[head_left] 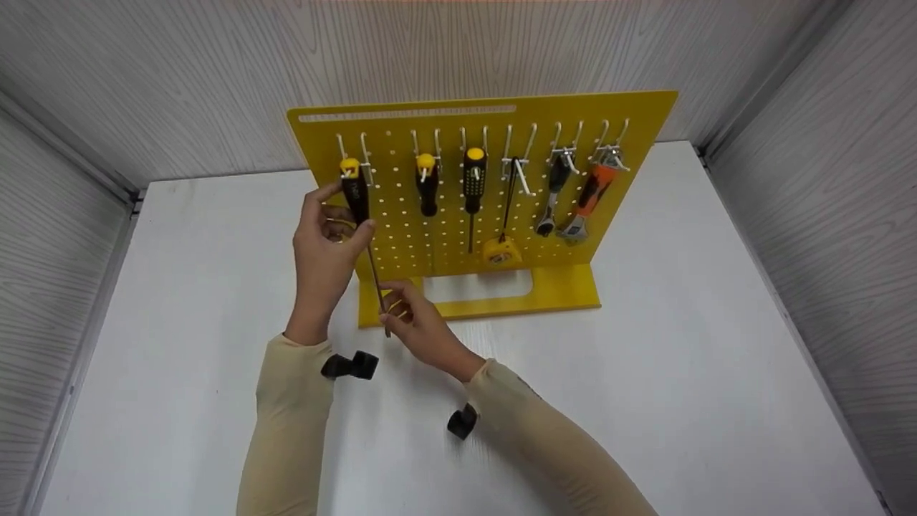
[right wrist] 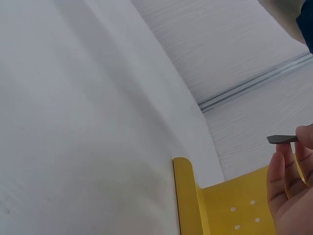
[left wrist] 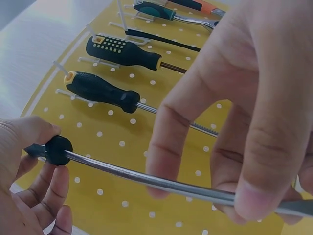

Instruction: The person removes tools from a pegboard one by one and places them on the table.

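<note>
A long flat-tip screwdriver (head_left: 355, 197) with a black handle and yellow end is in front of the pegboard's leftmost hook. The hook's white tip shows at the yellow end. My left hand (head_left: 326, 247) holds the handle between thumb and fingers. Lower down, my right hand (head_left: 423, 326) pinches the metal shaft (left wrist: 146, 180) close to its tip. In the right wrist view the flat blade (right wrist: 282, 139) sticks out past the right thumb and fingers. The left wrist view leaves the handle's upper end out of frame.
The yellow pegboard (head_left: 401, 244) stands on a white table (head_left: 680, 358). To the right hang two more screwdrivers (head_left: 427, 188) (head_left: 473, 179), a yellow tape measure (head_left: 501, 251), a ratchet wrench (head_left: 554, 193) and an orange-handled adjustable wrench (head_left: 594, 190). Pale wood-grain walls (head_left: 430, 50) surround the table.
</note>
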A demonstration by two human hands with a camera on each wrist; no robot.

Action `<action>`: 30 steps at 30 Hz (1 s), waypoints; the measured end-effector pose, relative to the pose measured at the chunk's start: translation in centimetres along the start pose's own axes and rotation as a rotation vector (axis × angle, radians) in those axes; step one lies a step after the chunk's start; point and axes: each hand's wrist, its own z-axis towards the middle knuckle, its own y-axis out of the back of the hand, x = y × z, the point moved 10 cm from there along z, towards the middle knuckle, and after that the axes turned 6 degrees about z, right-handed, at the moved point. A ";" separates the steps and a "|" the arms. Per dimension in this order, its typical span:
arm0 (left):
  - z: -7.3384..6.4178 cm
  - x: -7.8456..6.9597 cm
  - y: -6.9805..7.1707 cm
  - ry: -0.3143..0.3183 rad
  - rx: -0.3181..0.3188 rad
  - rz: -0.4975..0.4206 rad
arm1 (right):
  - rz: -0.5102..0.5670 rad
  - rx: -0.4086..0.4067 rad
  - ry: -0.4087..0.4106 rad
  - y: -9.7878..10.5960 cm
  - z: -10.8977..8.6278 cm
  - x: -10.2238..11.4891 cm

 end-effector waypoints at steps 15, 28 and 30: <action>-1.2 -1.1 0.8 -0.046 -0.025 0.024 | -0.027 0.026 0.043 -0.3 -0.9 0.7; -1.9 -1.1 0.8 -0.032 -0.007 -0.040 | -0.006 0.030 0.057 0.2 -1.8 0.9; -2.1 -1.2 0.8 -0.030 -0.004 -0.049 | -0.014 0.027 0.058 0.5 -2.1 0.9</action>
